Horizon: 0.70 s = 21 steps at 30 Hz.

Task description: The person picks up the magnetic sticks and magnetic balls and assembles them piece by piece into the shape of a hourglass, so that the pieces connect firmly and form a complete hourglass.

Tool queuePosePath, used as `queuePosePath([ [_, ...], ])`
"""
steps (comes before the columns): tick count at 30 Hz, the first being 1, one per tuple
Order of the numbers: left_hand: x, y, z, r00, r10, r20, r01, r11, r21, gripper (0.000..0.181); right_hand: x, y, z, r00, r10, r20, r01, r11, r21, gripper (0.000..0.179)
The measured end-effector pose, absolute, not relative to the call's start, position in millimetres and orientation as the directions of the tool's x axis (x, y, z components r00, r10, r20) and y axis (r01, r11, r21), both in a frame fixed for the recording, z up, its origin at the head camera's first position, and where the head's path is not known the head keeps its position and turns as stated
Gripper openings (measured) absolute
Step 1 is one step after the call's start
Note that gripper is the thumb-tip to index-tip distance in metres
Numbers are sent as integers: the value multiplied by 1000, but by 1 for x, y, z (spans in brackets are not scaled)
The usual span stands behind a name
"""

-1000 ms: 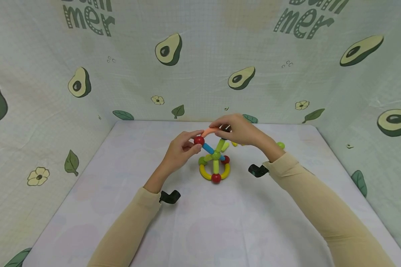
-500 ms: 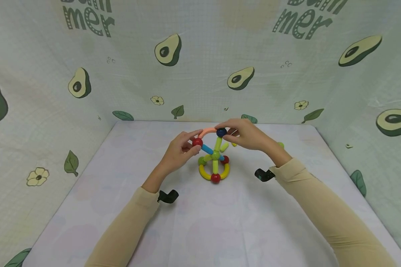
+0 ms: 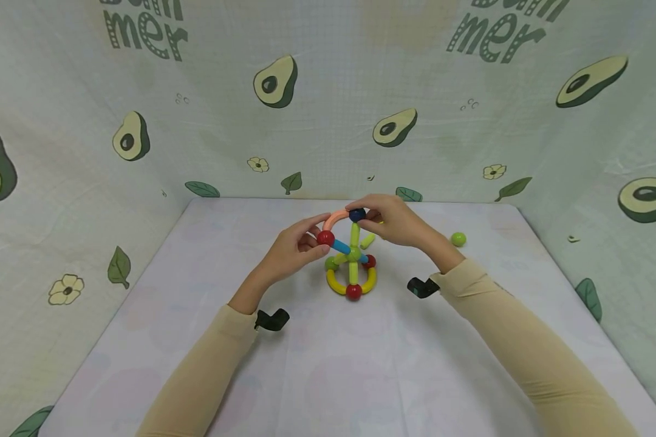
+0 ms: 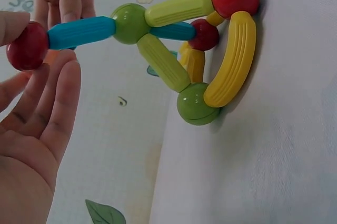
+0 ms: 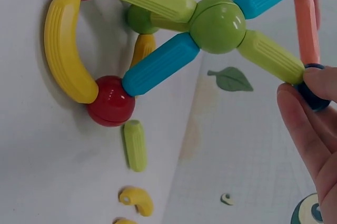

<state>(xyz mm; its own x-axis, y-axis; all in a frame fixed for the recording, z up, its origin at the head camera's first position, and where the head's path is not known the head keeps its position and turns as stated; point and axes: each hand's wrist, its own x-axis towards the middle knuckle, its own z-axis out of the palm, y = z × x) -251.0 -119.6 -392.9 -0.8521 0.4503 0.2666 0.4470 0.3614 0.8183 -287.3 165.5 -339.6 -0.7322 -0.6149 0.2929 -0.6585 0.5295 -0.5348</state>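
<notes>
A toy structure of magnetic balls and rods stands on the table, with a green ball (image 3: 353, 254) at its centre. My left hand (image 3: 290, 250) pinches the upper red ball (image 4: 27, 46) between thumb and fingers; a straight blue rod (image 4: 81, 32) links it to the centre. With thumb and fingertips, my right hand (image 3: 395, 221) grips a dark blue ball (image 5: 314, 88) atop a light green rod (image 5: 271, 57). Between these two balls arches an orange curved rod (image 3: 334, 219). Yellow curved rods (image 4: 237, 60) join the lower balls into a base ring.
A loose light green rod (image 5: 135, 145) and yellow curved pieces (image 5: 138, 200) lie on the table behind the structure. Farther right sits a loose green ball (image 3: 458, 239). Patterned cloth walls (image 3: 328, 121) surround the table at the back and sides.
My right hand shifted right, then back left, and its fingers are now on the dark blue ball, which was mostly hidden before. The upper red ball sits slightly lower; the base stays put.
</notes>
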Motion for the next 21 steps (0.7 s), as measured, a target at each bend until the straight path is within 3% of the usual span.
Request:
queuePosePath([
  [21,-257,-115,-397,-834,484,266,441,294,848,77,-285,155,-342,-750,-586,306,-644,541,-541,43],
])
